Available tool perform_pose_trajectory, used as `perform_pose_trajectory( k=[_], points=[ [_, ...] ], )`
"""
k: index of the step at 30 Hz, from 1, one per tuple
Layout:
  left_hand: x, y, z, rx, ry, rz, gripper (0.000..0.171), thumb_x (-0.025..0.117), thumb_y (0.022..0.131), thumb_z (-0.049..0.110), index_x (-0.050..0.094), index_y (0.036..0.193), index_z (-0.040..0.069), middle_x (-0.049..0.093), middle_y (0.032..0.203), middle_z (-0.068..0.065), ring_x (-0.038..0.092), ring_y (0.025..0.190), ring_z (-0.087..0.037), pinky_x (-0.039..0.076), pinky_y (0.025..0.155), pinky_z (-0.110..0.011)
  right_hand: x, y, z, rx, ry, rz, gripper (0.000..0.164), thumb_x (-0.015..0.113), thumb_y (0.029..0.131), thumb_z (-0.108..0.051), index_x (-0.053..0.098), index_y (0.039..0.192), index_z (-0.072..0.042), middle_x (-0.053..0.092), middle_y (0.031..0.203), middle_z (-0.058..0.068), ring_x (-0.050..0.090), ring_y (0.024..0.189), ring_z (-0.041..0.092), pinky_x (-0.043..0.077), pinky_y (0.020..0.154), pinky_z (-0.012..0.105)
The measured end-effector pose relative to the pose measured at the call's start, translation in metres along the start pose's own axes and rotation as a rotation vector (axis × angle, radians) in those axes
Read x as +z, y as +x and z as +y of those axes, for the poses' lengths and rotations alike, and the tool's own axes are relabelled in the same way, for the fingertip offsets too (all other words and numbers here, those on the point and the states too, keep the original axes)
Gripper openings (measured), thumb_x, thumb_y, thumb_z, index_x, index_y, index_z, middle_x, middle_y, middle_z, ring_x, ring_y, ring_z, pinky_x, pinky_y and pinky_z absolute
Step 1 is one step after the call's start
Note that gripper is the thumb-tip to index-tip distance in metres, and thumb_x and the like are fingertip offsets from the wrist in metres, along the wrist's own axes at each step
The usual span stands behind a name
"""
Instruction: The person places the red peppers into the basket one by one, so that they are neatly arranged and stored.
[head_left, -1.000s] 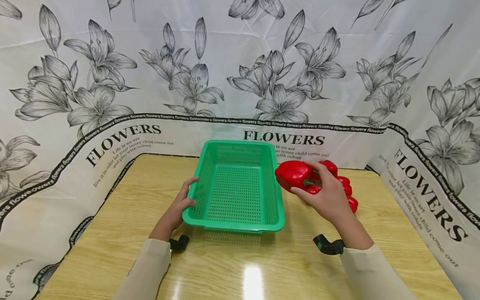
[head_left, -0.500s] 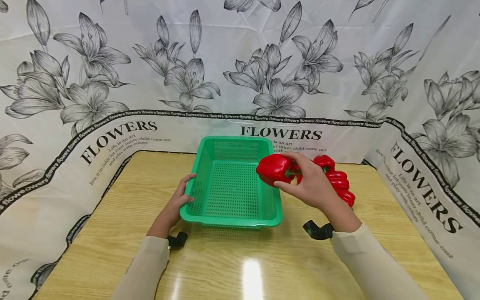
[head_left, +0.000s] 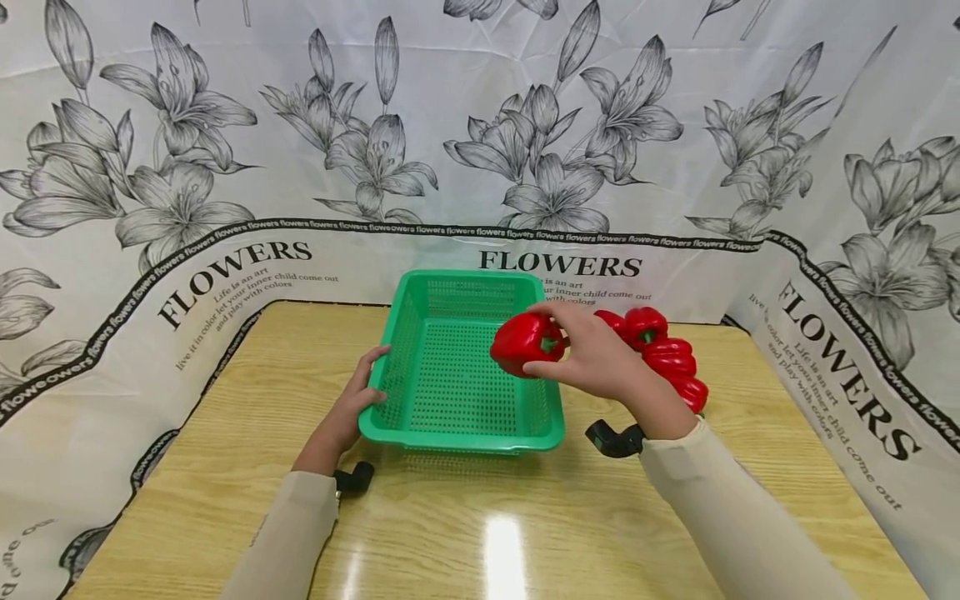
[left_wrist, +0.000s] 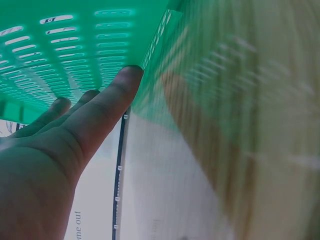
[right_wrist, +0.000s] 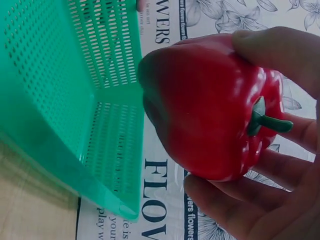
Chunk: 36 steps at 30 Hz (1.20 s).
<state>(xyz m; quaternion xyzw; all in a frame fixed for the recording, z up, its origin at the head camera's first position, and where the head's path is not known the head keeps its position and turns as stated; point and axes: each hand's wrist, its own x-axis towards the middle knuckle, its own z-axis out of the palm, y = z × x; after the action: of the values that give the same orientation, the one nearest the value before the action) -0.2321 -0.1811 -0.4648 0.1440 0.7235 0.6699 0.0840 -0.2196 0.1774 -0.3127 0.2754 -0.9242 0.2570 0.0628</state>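
My right hand (head_left: 588, 346) grips a glossy red bell pepper (head_left: 522, 343) with a green stem, thumb and fingers around its sides. In the head view the pepper overlaps the right part of a green perforated plastic basket (head_left: 462, 443). The right wrist view shows the pepper (right_wrist: 205, 105) close beside the basket (right_wrist: 65, 170), its stem toward my palm. My left hand (head_left: 348, 412) is at the basket's left side, with the thumb and a fingertip at the rim. In the left wrist view, its fairly straight fingers (left_wrist: 107, 107) rest against the slotted wall (left_wrist: 60, 45).
Several more red bell peppers (head_left: 670, 358) lie in a group on the wooden table (head_left: 420, 542), right of the basket. A white cloth (head_left: 555, 192) printed with flowers and lettering hangs behind and along both sides of the table.
My right hand has carried the pepper leftward from the group, over the basket's right rim. The left hand stays at the basket's side. The head view has shifted slightly.
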Motion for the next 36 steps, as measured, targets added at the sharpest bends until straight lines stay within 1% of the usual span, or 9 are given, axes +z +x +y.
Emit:
perform_pose_trajectory(
  k=[4, 9, 16, 23, 26, 31, 36],
  points=[
    [0.000, 0.000, 0.000, -0.010, 0.004, 0.004, 0.080, 0.041, 0.080, 0.008, 0.016, 0.153, 0.029, 0.021, 0.152, -0.025, 0.041, 0.123, -0.045, 0.044, 0.087, -0.037, 0.002, 0.007, -0.004, -0.002, 0.004, -0.054, 0.067, 0.079, 0.076, -0.035, 0.051, 0.133, -0.013, 0.059, 0.127, 0.006, 0.057, 0.109, 0.024, 0.054, 0.083, 0.042],
    [0.000, 0.001, -0.001, -0.022, 0.007, 0.010, 0.080, 0.041, 0.080, 0.008, 0.017, 0.153, 0.030, 0.019, 0.153, -0.024, 0.040, 0.124, -0.045, 0.045, 0.087, -0.037, 0.005, 0.014, -0.011, 0.017, 0.014, -0.135, 0.065, 0.078, 0.077, -0.035, 0.051, 0.133, -0.016, 0.058, 0.125, 0.003, 0.055, 0.109, 0.022, 0.053, 0.083, 0.039],
    [0.000, 0.001, -0.001, -0.025, 0.013, 0.006, 0.079, 0.041, 0.081, 0.009, 0.017, 0.153, 0.031, 0.017, 0.155, -0.021, 0.040, 0.125, -0.044, 0.044, 0.087, -0.037, 0.014, 0.025, -0.012, -0.005, 0.007, -0.219, 0.065, 0.078, 0.078, -0.034, 0.051, 0.133, -0.014, 0.059, 0.125, 0.003, 0.056, 0.110, 0.022, 0.054, 0.082, 0.037],
    [0.002, -0.002, 0.001, -0.028, 0.001, 0.004, 0.079, 0.039, 0.082, 0.008, 0.015, 0.154, 0.030, 0.013, 0.157, -0.019, 0.037, 0.128, -0.044, 0.044, 0.087, -0.037, 0.025, 0.033, -0.008, -0.001, -0.032, -0.290, 0.064, 0.076, 0.078, -0.034, 0.050, 0.132, -0.013, 0.058, 0.124, 0.005, 0.055, 0.109, 0.022, 0.053, 0.082, 0.035],
    [0.003, -0.003, 0.003, -0.024, -0.002, 0.005, 0.080, 0.039, 0.082, 0.008, 0.014, 0.154, 0.029, 0.013, 0.157, -0.019, 0.037, 0.128, -0.044, 0.043, 0.087, -0.037, 0.029, 0.036, -0.008, -0.002, -0.047, -0.318, 0.064, 0.076, 0.078, -0.035, 0.050, 0.133, -0.013, 0.058, 0.124, 0.004, 0.054, 0.109, 0.021, 0.053, 0.082, 0.034],
    [0.003, -0.003, 0.003, -0.022, -0.002, 0.006, 0.080, 0.039, 0.081, 0.008, 0.014, 0.154, 0.030, 0.013, 0.157, -0.020, 0.038, 0.127, -0.044, 0.043, 0.087, -0.037, 0.035, 0.040, -0.010, -0.013, -0.062, -0.358, 0.062, 0.076, 0.079, -0.033, 0.051, 0.132, -0.011, 0.059, 0.123, 0.004, 0.054, 0.110, 0.021, 0.052, 0.085, 0.035],
    [0.003, -0.001, 0.002, -0.028, -0.003, 0.005, 0.080, 0.039, 0.081, 0.008, 0.014, 0.154, 0.030, 0.011, 0.158, -0.018, 0.036, 0.129, -0.044, 0.043, 0.087, -0.037, 0.038, 0.042, -0.012, 0.001, -0.086, -0.407, 0.061, 0.076, 0.079, -0.033, 0.052, 0.130, -0.010, 0.061, 0.120, 0.004, 0.055, 0.108, 0.021, 0.051, 0.086, 0.036]
  ],
)
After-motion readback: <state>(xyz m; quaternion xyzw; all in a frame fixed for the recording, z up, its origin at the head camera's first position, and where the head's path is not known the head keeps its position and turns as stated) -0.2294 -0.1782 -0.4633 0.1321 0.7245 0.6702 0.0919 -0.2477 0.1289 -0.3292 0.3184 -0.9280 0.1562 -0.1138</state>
